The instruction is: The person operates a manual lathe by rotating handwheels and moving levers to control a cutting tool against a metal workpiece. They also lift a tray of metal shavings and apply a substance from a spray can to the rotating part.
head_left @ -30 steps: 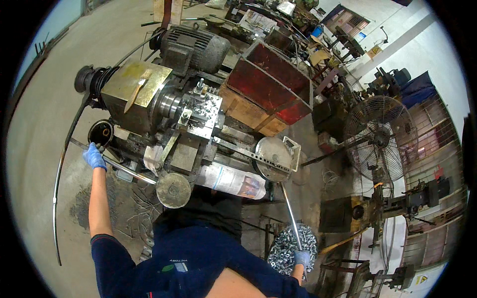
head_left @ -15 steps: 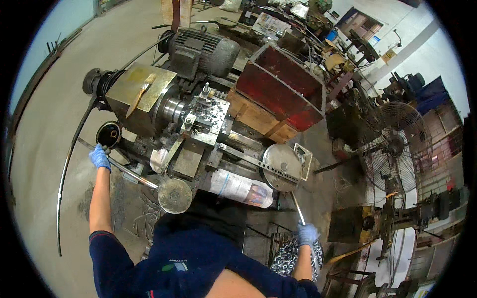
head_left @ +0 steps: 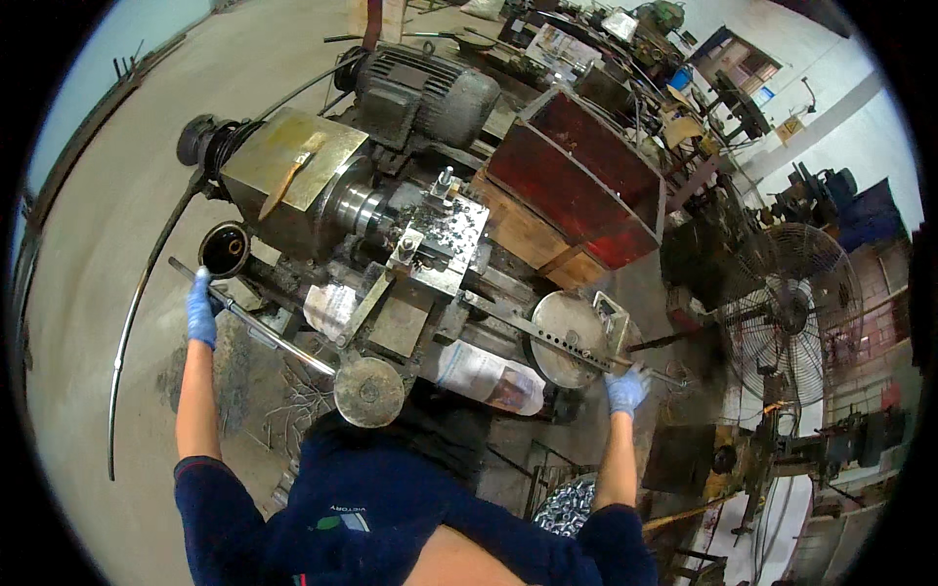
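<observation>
My left hand [head_left: 201,314], in a blue glove, is closed around a long metal lever bar [head_left: 278,342] near its upper end. A black round cup-like part [head_left: 225,250] with a brass-coloured centre sits just beyond it. At the right, my right hand [head_left: 626,389], gloved too, is closed on a thin metal rod [head_left: 662,376] beside the large round disc [head_left: 567,337]. A bar with a row of holes [head_left: 532,332] crosses that disc. Between my hands stands the lathe-like machine, its steel tool block [head_left: 445,244] strewn with dark chips next to the shiny spindle [head_left: 362,210].
A wood-handled brush [head_left: 283,186] lies on the headstock cover [head_left: 278,146]. Behind the machine are a motor [head_left: 425,98] and a red metal bin [head_left: 586,176] on a wooden crate. A small round disc [head_left: 368,392] sits near my body. A large fan [head_left: 782,313] stands right, small metal parts [head_left: 567,506] below.
My right hand has moved up and forward to the large disc's edge, and its rod has swung from pointing toward me to pointing right. My left hand remains on the bar. The view has shifted slightly.
</observation>
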